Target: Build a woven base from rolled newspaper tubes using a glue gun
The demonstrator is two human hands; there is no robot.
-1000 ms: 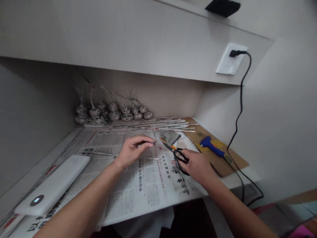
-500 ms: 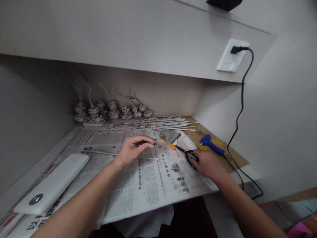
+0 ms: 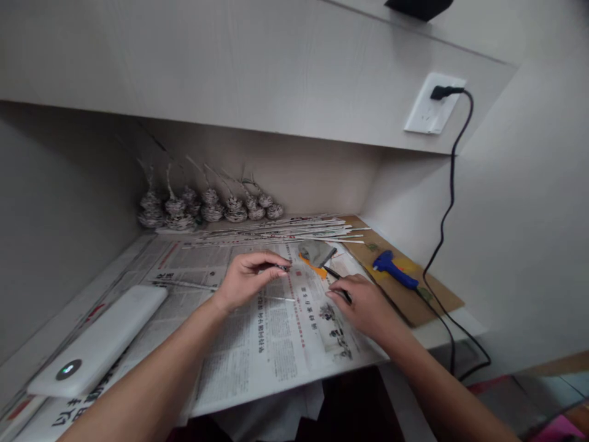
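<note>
My left hand (image 3: 251, 277) is above the newspaper, its thumb and forefinger pinching a small dark speckled piece (image 3: 285, 268), mostly hidden by the fingertips. A thin rolled-paper stick (image 3: 186, 284) passes beneath that hand. My right hand (image 3: 361, 304) hovers over black-handled scissors (image 3: 332, 272). Part of a handle shows in the gap between its thumb and forefinger, and the hand covers the rest. Just beyond the scissors' tip lie an orange strip (image 3: 313, 266) and a grey folded piece (image 3: 315, 252).
Newspaper (image 3: 239, 368) covers the tabletop. Paper-coil gourds (image 3: 212, 207) line the back, behind thin paper sticks (image 3: 285, 232). A white power bank (image 3: 99, 344) lies left. On brown cardboard (image 3: 427, 310) rests a blue glue gun (image 3: 393, 270), its black cord (image 3: 442, 230) nearby.
My right hand has slid left from the scissors' handles, now hiding most of them. The scissors stay in place. My left hand keeps its pinch and has hardly moved.
</note>
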